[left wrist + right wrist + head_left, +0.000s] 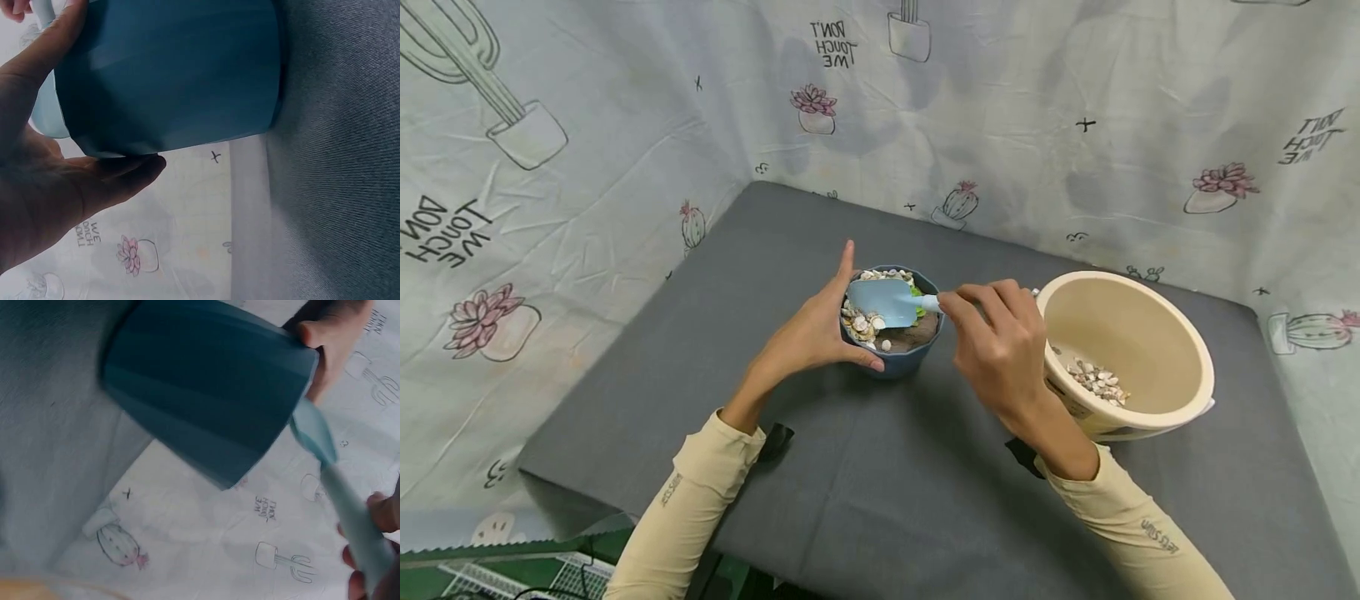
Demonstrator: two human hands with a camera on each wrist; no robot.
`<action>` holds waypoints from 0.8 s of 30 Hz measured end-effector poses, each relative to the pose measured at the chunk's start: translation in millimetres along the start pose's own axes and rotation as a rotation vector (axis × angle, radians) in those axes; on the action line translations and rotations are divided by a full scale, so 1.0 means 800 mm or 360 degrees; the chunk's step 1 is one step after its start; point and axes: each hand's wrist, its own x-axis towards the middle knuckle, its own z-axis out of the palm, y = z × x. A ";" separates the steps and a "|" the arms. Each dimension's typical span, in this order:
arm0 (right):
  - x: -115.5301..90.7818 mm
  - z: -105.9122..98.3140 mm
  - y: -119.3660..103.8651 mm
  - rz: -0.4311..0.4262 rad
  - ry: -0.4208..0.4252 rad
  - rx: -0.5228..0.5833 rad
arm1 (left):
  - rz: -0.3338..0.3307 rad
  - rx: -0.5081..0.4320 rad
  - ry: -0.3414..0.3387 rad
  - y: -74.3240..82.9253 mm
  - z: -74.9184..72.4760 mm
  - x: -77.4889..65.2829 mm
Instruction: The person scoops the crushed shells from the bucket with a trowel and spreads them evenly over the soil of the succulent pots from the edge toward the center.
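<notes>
My left hand (816,329) grips the side of a blue plant pot (898,362), its thumb at the front and its fingers along the far side. In the left wrist view the pot (181,75) stands upright on the grey cloth. My right hand (1003,354) holds a light blue hand trowel (880,300) by its handle. The blade lies over the pot's mouth, beside small pale shells or pebbles (861,325). Brown soil (913,335) shows in the pot's near right part. A bit of green plant (917,292) shows behind the trowel, which hides the rest.
A cream bucket (1176,358) stands to the right, close to my right wrist, with pale shells or pebbles (1097,382) on its bottom. Grey cloth (850,500) covers the table. A printed white curtain (1000,100) hangs behind and to the sides.
</notes>
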 end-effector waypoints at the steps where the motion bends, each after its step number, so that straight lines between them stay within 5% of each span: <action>1: 0.000 0.001 0.000 -0.0053 0.0045 -0.0019 | 0.0000 -0.0009 -0.0007 0.000 0.000 0.000; 8: 0.001 -0.002 0.005 -0.0138 0.0208 -0.0080 | -0.0100 -0.0027 -0.0023 0.008 0.008 -0.005; 17: 0.002 -0.037 0.015 0.0134 0.0474 -0.0120 | -0.0310 0.0031 0.0188 0.019 0.040 -0.008; 21: 0.004 -0.073 0.036 0.0249 0.0654 -0.0143 | -0.0259 0.0083 0.0148 0.011 0.030 -0.003; 24: 0.001 -0.110 0.064 0.0243 0.0649 -0.0239 | -0.0143 0.0065 0.0026 0.005 0.014 0.003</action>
